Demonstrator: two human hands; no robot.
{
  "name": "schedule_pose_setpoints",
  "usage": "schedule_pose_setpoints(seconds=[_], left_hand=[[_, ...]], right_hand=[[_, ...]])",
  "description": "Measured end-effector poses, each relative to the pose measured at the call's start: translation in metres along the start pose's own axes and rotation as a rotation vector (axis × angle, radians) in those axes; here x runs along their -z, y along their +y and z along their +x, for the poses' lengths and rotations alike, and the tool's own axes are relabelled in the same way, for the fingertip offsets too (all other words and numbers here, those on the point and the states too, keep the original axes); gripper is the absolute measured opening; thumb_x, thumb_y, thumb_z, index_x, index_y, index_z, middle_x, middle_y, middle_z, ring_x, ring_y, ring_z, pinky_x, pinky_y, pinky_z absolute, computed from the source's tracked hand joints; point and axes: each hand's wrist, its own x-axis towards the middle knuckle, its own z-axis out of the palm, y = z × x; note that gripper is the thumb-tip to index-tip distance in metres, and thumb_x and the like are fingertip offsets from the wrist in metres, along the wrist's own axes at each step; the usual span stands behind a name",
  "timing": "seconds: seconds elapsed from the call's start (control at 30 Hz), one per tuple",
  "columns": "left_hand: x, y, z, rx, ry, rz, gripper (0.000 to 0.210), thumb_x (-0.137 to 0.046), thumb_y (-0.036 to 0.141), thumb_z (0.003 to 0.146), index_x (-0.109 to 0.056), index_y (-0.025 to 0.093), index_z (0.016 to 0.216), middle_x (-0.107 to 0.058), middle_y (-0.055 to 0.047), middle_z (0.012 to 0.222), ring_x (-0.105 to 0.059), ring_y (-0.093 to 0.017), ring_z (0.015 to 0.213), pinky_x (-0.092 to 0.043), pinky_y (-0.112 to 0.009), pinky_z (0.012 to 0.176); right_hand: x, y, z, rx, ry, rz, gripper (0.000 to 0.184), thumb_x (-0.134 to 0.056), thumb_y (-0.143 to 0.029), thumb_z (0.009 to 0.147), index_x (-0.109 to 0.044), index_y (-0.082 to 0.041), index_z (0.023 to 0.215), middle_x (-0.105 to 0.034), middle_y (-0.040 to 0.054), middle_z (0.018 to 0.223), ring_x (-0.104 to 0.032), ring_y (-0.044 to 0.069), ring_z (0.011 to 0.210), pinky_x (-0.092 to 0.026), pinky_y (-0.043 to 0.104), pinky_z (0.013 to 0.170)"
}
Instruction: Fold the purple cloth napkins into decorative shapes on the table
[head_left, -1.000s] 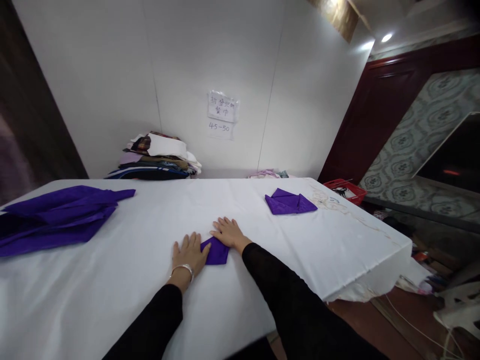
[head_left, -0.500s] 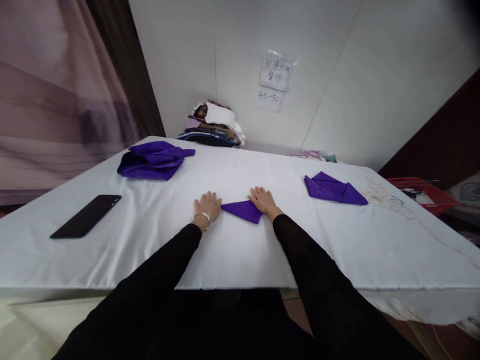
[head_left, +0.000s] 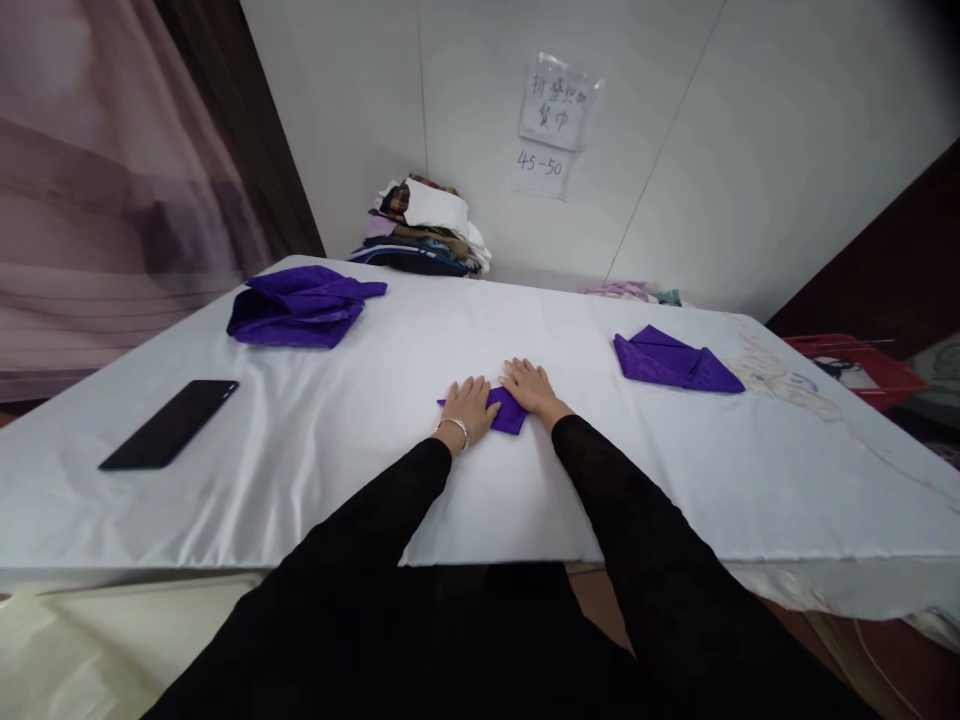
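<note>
A small folded purple napkin (head_left: 509, 412) lies flat on the white tablecloth (head_left: 525, 510) in front of me. Across its left part rests my left hand (head_left: 469, 405), fingers extended, with a silver bracelet at the wrist; the hand hides much of the cloth there. My right hand (head_left: 528, 387) lies flat with its fingers on the napkin's upper right edge. Both hands are open, palms down, and they nearly meet over the cloth.
Loosely bundled purple cloths (head_left: 304, 308) lie at the back left. A black phone (head_left: 171, 424) is on the left side. Another folded purple napkin (head_left: 675, 362) sits to the right. Behind stand stacked clothes (head_left: 424, 232) and wall signs (head_left: 556, 105); a red basket (head_left: 877, 375) is beyond the right edge.
My left hand has moved right, from beside the napkin's left tip onto its left part. My right hand has stayed at the upper right edge. The view has tilted slightly down.
</note>
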Motion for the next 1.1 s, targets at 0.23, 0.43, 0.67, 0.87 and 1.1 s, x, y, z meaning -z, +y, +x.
schedule_pose_setpoints(seconds=[0.23,0.43,0.67,0.87,1.1], left_hand=[[-0.002,0.002,0.001,-0.002,0.007,-0.013,0.060,-0.019,0.045,0.091,-0.024,0.013,0.142,-0.026,-0.009,0.149,-0.014,-0.026,0.137,-0.008,-0.047,0.110],[0.000,0.002,0.000,-0.026,-0.041,0.015,0.059,-0.030,0.035,0.087,-0.021,0.019,0.144,-0.020,-0.006,0.151,-0.009,-0.027,0.138,-0.005,-0.049,0.110],[0.001,0.002,0.000,0.012,-0.028,-0.008,0.056,-0.022,0.031,0.089,-0.024,0.015,0.143,-0.022,-0.006,0.150,-0.013,-0.024,0.138,-0.007,-0.046,0.110],[0.002,0.002,-0.002,0.007,0.002,-0.005,0.059,-0.019,0.043,0.091,-0.027,0.013,0.141,-0.024,-0.008,0.149,-0.016,-0.025,0.137,-0.009,-0.046,0.110],[-0.003,0.000,0.001,-0.003,0.014,0.003,0.060,-0.020,0.044,0.091,-0.028,0.012,0.141,-0.025,-0.008,0.149,-0.016,-0.026,0.137,-0.010,-0.047,0.110]], right_hand=[[0.018,-0.022,-0.013,-0.067,0.146,0.049,0.064,-0.013,-0.057,0.091,-0.020,-0.022,0.144,-0.012,0.0070,0.152,-0.003,0.025,0.139,-0.004,0.050,0.108],[-0.002,-0.063,-0.044,0.145,0.251,-0.026,0.062,-0.014,-0.057,0.091,-0.021,-0.025,0.143,-0.016,0.0052,0.151,-0.005,0.024,0.139,-0.004,0.049,0.108],[-0.009,-0.041,-0.056,0.097,0.139,-0.057,0.059,-0.026,-0.053,0.092,-0.022,-0.026,0.143,-0.015,0.0061,0.151,-0.006,0.026,0.139,-0.004,0.050,0.108],[-0.010,-0.024,-0.089,0.094,0.139,-0.157,0.060,-0.024,-0.054,0.091,-0.024,-0.023,0.143,-0.014,0.0078,0.151,-0.007,0.024,0.139,-0.001,0.051,0.108],[0.008,-0.013,-0.090,-0.011,0.157,-0.113,0.064,-0.018,-0.052,0.092,-0.017,-0.016,0.145,-0.011,0.0080,0.152,-0.005,0.021,0.139,-0.004,0.045,0.109]])
